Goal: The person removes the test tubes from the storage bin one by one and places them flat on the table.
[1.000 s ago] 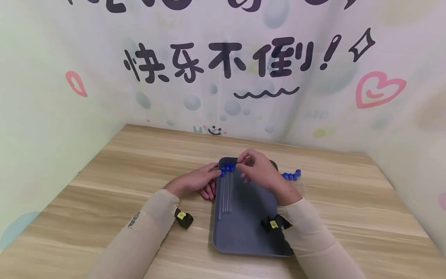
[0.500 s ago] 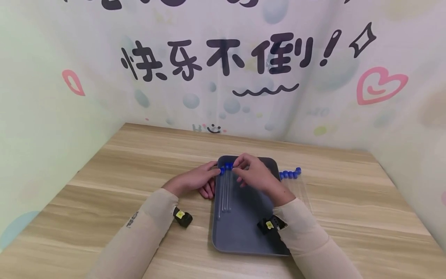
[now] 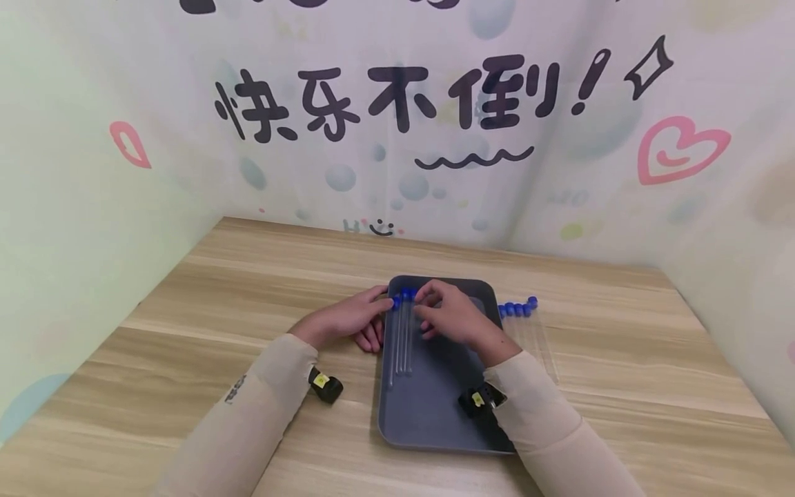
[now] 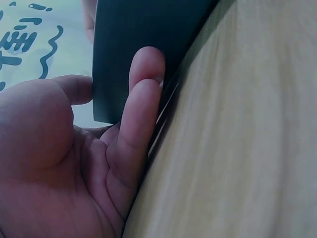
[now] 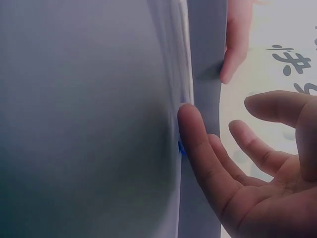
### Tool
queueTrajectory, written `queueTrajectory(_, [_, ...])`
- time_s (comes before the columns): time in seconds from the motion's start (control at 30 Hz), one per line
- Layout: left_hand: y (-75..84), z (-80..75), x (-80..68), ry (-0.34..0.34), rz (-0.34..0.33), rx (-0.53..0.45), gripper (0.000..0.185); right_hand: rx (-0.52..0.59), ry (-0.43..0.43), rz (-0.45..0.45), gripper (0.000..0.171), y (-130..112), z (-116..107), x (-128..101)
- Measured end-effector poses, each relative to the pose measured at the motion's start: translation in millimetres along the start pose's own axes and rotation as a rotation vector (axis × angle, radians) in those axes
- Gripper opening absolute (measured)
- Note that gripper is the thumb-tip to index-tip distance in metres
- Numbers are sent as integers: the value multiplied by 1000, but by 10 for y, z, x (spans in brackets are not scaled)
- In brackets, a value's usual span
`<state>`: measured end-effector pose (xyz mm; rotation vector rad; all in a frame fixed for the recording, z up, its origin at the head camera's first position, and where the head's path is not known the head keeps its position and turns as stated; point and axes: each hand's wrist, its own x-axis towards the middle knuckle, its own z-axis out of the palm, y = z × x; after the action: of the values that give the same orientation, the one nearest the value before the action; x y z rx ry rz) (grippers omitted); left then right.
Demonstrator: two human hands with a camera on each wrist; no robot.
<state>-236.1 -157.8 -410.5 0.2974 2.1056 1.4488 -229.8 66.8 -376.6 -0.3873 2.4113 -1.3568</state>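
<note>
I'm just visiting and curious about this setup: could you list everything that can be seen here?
tray: one, dark grey, middle of the table.
tubes on the tray: about three, clear with blue caps, along its left side.
tubes beside the tray: several, clear with blue caps, on the table to its right.
table: one, light wood.
backdrop: pale, black lettering, pink hearts.
left hand: at the tray's left edge.
right hand: fingertips at the caps on the tray.

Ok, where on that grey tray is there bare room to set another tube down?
The tray is bare along its near half, between the tubes on its left side and the right wrist. The far end is crowded: left hand, right hand, blue caps.
</note>
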Motion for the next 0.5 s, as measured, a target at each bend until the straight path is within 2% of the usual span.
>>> queueTrajectory(0.5, [18, 6, -13, -14, 4, -15, 49, 49, -56, 6, 28, 18, 35, 9])
